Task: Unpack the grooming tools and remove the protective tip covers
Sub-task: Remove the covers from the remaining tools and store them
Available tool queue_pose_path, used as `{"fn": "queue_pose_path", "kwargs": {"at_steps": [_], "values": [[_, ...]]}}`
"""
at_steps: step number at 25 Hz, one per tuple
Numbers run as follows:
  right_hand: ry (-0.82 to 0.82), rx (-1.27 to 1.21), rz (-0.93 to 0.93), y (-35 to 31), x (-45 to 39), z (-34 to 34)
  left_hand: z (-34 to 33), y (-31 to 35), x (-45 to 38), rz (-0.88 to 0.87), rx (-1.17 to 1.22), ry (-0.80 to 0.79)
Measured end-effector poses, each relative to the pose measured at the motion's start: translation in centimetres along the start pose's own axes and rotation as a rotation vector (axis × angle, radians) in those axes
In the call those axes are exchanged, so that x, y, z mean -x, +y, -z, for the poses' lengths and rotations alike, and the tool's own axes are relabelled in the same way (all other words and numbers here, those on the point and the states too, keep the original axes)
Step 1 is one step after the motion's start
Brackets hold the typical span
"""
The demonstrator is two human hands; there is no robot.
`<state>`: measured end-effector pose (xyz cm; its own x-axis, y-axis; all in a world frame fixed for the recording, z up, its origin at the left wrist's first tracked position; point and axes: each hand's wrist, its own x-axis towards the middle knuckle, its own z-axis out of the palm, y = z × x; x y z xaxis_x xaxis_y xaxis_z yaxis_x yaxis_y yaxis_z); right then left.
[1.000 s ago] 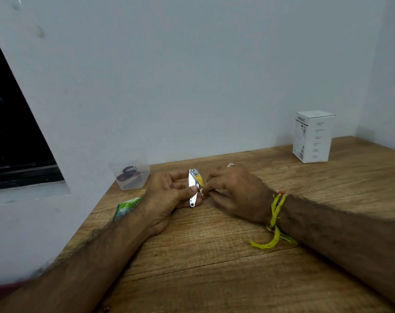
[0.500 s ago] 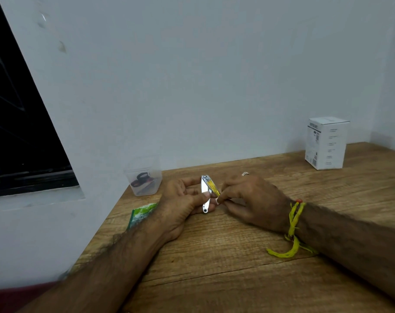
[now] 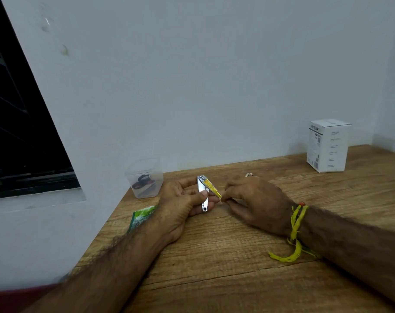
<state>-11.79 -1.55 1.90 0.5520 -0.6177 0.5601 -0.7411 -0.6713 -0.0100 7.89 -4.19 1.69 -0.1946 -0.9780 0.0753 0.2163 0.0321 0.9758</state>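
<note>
At the centre of the frame the left hand (image 3: 180,199) holds a small silver metal nail clipper (image 3: 203,193), thumb pressed on its body. The right hand (image 3: 253,199) pinches the end of its raised yellow lever (image 3: 212,188) (other fingers curled). A clear plastic container (image 3: 144,179) stands left, on the wooden table (image 3: 237,256).

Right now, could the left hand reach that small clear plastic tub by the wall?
Probably yes: the clear plastic tub sits just beyond the left hand with bare wooden table between, but that hand grips the silver nail clipper.
</note>
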Motion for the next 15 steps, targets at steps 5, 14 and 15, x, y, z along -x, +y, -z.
{"fn": "queue_pose_path", "kwargs": {"at_steps": [5,14,15], "values": [[0.35,-0.411,-0.323,-0.1,-0.1,-0.2,0.3,0.0,-0.2,-0.016,0.061,0.014],[0.169,-1.036,-0.689,-1.2,-0.9,-1.1,-0.7,-0.3,0.6,-0.211,-0.232,0.007],[0.174,-1.046,-0.709,-1.3,-1.0,-0.9,-0.8,-0.2,0.7,-0.219,-0.276,0.028]]}}
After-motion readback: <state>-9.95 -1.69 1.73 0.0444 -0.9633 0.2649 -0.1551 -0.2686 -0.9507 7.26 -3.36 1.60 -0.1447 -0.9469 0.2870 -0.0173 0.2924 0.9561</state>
